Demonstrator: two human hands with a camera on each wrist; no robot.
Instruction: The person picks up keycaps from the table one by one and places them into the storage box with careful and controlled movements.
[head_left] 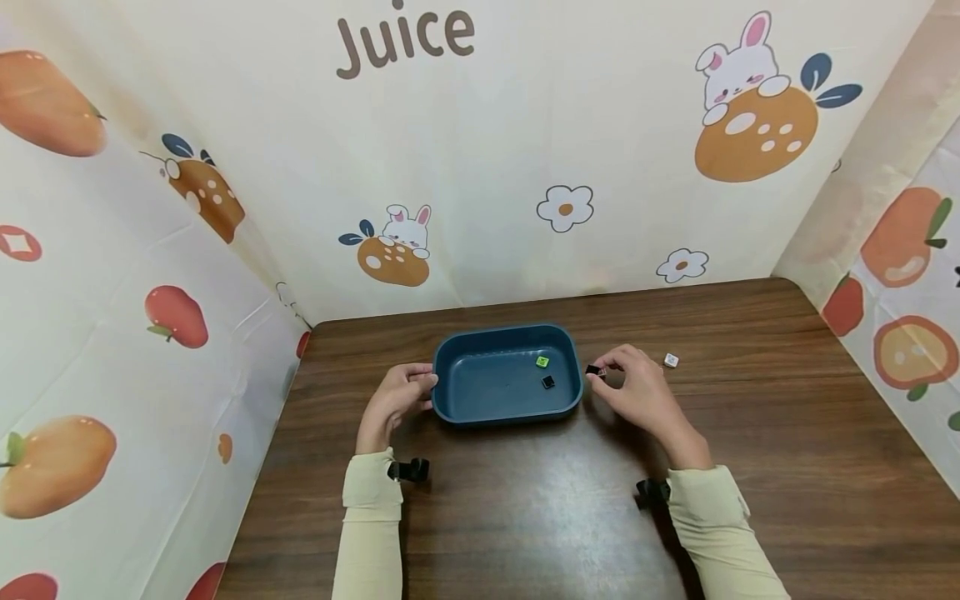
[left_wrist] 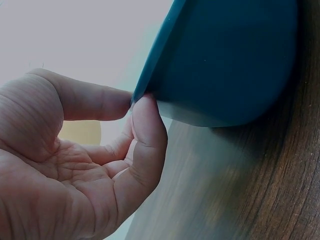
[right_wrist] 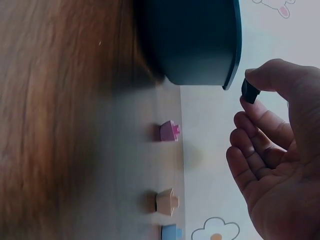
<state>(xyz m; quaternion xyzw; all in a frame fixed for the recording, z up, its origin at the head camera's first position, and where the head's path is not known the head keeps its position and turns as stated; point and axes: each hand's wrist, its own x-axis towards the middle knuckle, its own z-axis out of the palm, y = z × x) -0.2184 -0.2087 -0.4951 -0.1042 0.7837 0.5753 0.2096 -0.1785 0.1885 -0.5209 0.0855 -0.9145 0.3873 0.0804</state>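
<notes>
1. A brown wood table.
2. A pale cloth hangs behind it and says "Juice".
3. On this cloth, bunnies peek over spotty oranges, and there are two white flowers.
4. Side cloths show more fruit.

We find the head view bright and mostly sharp, with a pale glare on the glossy brown wood-grain tabletop and soft shadow beneath the bare right hand. Both wrist views look dimmer and hazier to us: the dark teal, round-cornered plastic tray sinks into shade against the washed-out cream printed backdrop, and in the right one the wood grain blurs.
</notes>
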